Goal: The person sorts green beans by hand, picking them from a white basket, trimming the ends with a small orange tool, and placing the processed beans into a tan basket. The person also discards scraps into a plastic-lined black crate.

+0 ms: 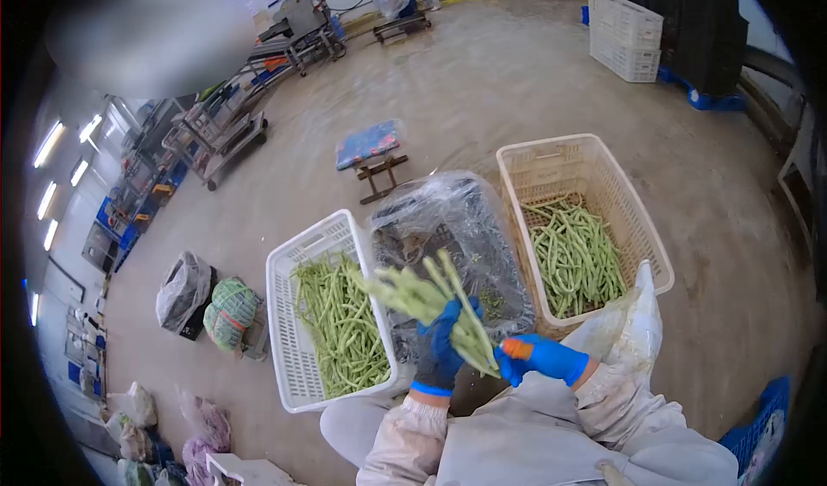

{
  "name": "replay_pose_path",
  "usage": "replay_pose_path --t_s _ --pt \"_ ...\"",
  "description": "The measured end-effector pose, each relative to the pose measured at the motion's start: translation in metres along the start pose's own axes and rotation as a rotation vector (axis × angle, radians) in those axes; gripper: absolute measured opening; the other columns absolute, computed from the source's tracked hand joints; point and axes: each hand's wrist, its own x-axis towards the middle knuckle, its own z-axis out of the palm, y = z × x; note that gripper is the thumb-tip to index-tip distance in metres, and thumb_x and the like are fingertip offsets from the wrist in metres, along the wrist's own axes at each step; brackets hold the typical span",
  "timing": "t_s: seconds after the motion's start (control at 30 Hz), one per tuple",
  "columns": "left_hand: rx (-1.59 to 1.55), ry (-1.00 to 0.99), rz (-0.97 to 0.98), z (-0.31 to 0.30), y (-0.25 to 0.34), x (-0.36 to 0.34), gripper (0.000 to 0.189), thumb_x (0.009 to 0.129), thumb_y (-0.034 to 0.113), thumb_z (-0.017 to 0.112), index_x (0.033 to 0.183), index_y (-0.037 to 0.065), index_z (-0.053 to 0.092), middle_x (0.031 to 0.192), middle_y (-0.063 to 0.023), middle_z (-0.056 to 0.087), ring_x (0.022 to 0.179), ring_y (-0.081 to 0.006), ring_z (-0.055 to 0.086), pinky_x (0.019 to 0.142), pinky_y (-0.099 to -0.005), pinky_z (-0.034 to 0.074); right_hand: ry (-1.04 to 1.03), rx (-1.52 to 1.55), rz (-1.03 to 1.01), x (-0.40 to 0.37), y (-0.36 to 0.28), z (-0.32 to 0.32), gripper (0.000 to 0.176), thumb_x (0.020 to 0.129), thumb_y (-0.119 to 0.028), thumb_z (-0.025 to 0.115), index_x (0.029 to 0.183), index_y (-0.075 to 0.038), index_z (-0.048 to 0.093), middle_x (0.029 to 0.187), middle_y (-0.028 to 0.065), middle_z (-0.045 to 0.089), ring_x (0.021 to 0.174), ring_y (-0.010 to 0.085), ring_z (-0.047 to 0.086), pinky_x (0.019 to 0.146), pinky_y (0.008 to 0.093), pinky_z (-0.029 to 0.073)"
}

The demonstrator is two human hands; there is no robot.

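My left hand (442, 348), in a blue glove, is closed around a bunch of long green beans (469, 339). The bunch slants across the lined crate, its upper end blurred. Also gloved in blue, my right hand (538, 358) has its fingers closed at the lower ends of the bunch. Something orange (517, 348) shows at its thumb; I cannot tell whether it is a tool or a wrap. More green beans (340, 327) fill the white crate (289, 348) on the left. Others (577, 258) lie in the beige crate (642, 227) on the right.
Between both crates stands a dark crate lined with clear plastic (474, 219), with green scraps inside. A small stool with a blue top (369, 144) is beyond it. Left are a green wrapped bundle (231, 314) and a plastic-lined bin (185, 292). Stacked white crates (626, 38) stand far right.
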Motion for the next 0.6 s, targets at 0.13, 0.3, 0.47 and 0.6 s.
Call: replay_pose_path --t_s 0.13,0.3,0.47,0.6 --pt "0.200 -0.153 0.060 0.051 0.001 0.040 0.037 0.085 0.011 0.060 0.120 0.002 0.050 0.105 -0.0101 0.060 0.090 -0.0196 0.060 0.078 -0.0327 0.050 0.430 0.151 0.015 0.010 0.026 -0.036 0.044 0.091 -0.042 0.050 0.100 0.000 0.061 0.077 0.0079 0.063 0.067 0.0179 0.063 0.062 0.0296 0.053" --pt "0.592 -0.579 0.117 0.135 -0.063 0.121 0.069 0.083 0.041 0.063 0.131 -0.003 0.041 0.130 -0.0128 0.049 0.114 -0.0225 0.046 0.099 -0.0325 0.035 0.385 0.005 0.064 0.021 0.049 -0.050 0.036 0.091 -0.033 0.053 0.105 -0.001 0.060 0.088 0.0091 0.065 0.072 0.0186 0.064 0.068 0.0324 0.054" --pt "0.920 -0.270 0.023 0.106 -0.084 0.147 0.089 0.072 0.044 0.073 0.133 -0.007 0.033 0.129 -0.0217 0.045 0.115 -0.0266 0.048 0.096 -0.0357 0.039 0.404 -0.240 -0.121 0.016 0.044 -0.054 0.031 0.091 -0.029 0.053 0.103 -0.001 0.061 0.085 0.0091 0.064 0.070 0.0173 0.063 0.065 0.0291 0.052" --pt "0.767 -0.059 0.330 -0.042 -0.023 0.163 0.050 0.080 0.025 0.065 0.119 -0.003 0.049 0.115 -0.0187 0.055 0.103 -0.0261 0.054 0.088 -0.0361 0.043 0.375 -0.130 0.062 0.015 0.040 -0.044 0.029 0.092 -0.027 0.052 0.101 0.000 0.061 0.080 0.0079 0.062 0.069 0.0164 0.062 0.062 0.0277 0.050"
